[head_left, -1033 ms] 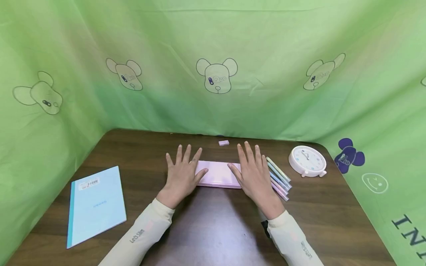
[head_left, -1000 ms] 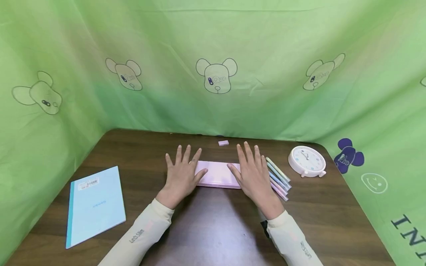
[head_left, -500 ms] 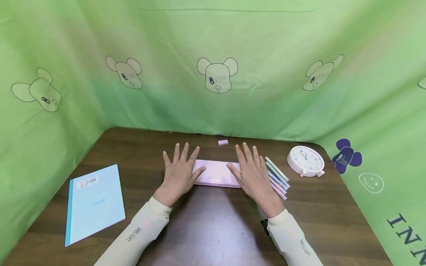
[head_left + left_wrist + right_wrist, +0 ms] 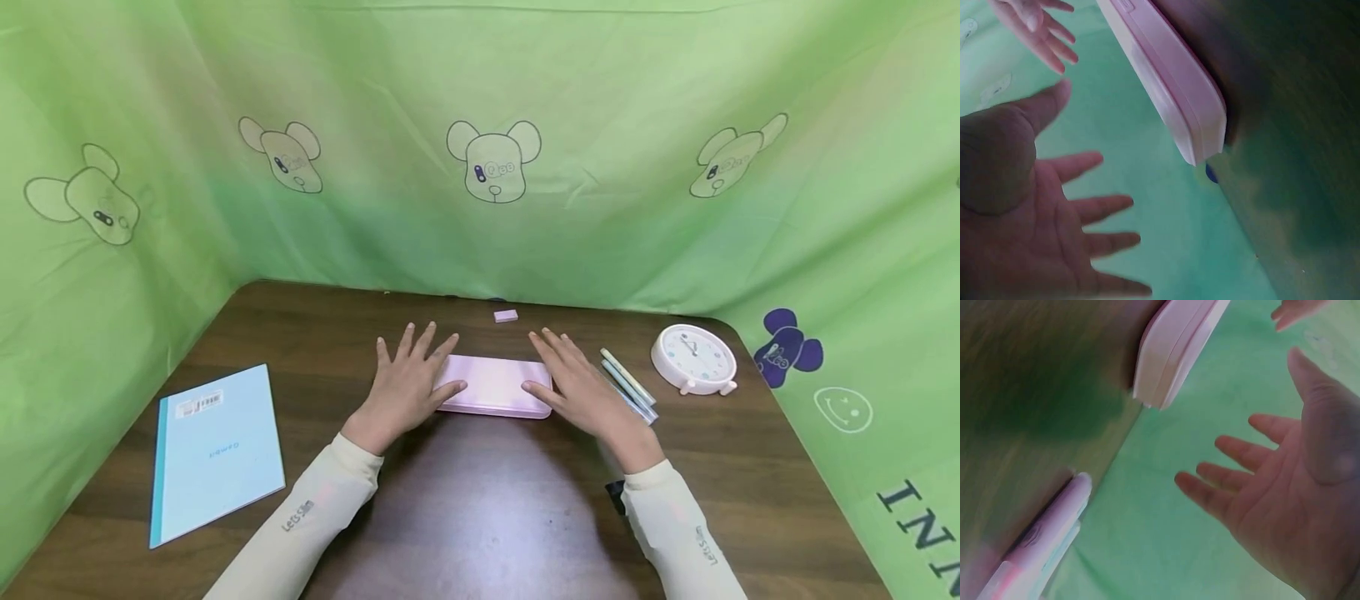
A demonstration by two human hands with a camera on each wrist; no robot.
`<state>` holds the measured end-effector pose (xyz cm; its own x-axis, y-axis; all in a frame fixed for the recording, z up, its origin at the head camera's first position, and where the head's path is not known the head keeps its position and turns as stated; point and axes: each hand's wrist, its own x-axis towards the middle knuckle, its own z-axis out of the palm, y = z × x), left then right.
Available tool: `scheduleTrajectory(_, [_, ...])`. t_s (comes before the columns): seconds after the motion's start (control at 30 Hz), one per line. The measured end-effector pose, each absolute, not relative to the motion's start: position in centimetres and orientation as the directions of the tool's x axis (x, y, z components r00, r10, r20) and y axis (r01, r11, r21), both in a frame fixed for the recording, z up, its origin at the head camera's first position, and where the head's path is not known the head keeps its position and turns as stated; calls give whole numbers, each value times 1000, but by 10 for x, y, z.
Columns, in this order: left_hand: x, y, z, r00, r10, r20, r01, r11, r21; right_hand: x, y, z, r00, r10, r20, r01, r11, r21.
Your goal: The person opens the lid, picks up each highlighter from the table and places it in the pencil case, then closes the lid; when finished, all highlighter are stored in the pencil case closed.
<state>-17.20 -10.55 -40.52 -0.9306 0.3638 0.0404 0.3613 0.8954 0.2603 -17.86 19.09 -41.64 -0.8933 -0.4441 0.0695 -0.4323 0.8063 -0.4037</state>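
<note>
Left hand (image 4: 405,387): fingers fanned wide, thumb out, nothing held. It hung over the left end of a pale pink rectangular case with rounded corners (image 4: 491,385); thumb overlapped the case in the head view, but the left wrist view showed a gap between hand and case.

Right hand (image 4: 576,382): fingers straight, set closer together than the left's, thumb pointing inward, also held nothing. It hovered by the case's right end, with a gap in the right wrist view too.

Case lay flat and closed, long side facing the person, mid tabletop (image 4: 330,350) (dark brown, wood-grain), between the two hands. Seam ran along its side.

Right of the case, partly hidden by the right hand and wrist: slim cream pen (image 4: 628,377), blue pens (image 4: 630,395) just beside it, all slanted. Right wrist view also caught a pinkish-purple pen (image 4: 1054,519); exact pen count could not be told.

Farther right: round white alarm clock (image 4: 694,358), lying face up. Behind the case, near the back edge: small pink block-shaped eraser (image 4: 506,317). Well left: light blue notebook (image 4: 217,454), teal spine strip, white barcode label.

Cream sleeves (image 4: 315,508) with dark lettering covered both forearms; something black showed under the right wrist, unclear. Green fabric curtain (image 4: 375,217) with bear-head prints hung around the back and sides.
</note>
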Motion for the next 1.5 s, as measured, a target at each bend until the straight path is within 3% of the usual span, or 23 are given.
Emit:
scheduleTrajectory(0.33, [-185,-119,-417,-786,618,-3,557,710,432,-181,207,-423,-863,-504,25,-446,740,-504])
scheduleTrajectory(0.67, [-191,-126,-425,-809,581,-86,486,745,458,-188,206,-433,-821,-572,0,-478,686,-549])
scheduleTrajectory(0.83, [-193,-127,-431,-789,608,-90,507,727,462,-190,204,-439,-813,-583,-5,-490,687,-537])
scheduleTrajectory(1.5, [-192,-127,-436,-799,596,-75,502,731,462,-190,200,-439,-831,-553,-58,-458,739,-494])
